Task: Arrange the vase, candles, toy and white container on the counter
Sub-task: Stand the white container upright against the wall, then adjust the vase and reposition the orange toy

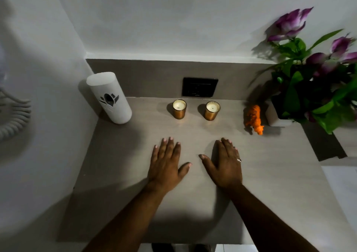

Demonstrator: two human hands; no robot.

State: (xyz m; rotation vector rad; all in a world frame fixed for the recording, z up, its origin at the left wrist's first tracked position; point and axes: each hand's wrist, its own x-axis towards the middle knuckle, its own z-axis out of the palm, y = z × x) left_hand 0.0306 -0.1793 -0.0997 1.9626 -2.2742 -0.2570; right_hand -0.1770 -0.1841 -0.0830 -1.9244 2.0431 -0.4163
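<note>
Empty hands flat on counter, candles beyond

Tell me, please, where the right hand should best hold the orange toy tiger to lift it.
Probably across its body, from above. The toy tiger stands upright, back upward, close beside the white vase, so fingers of the right hand fit its flanks better than its thin legs.

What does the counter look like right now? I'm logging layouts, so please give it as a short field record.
surface: grey counter against a white wall
far left: white container, upright
centre back: two candles in copper holders, side by side, apart
right: orange toy beside the vase of purple flowers
left hand: flat on counter, holding nothing
right hand: flat on counter, holding nothing
wall: black socket plate
</note>
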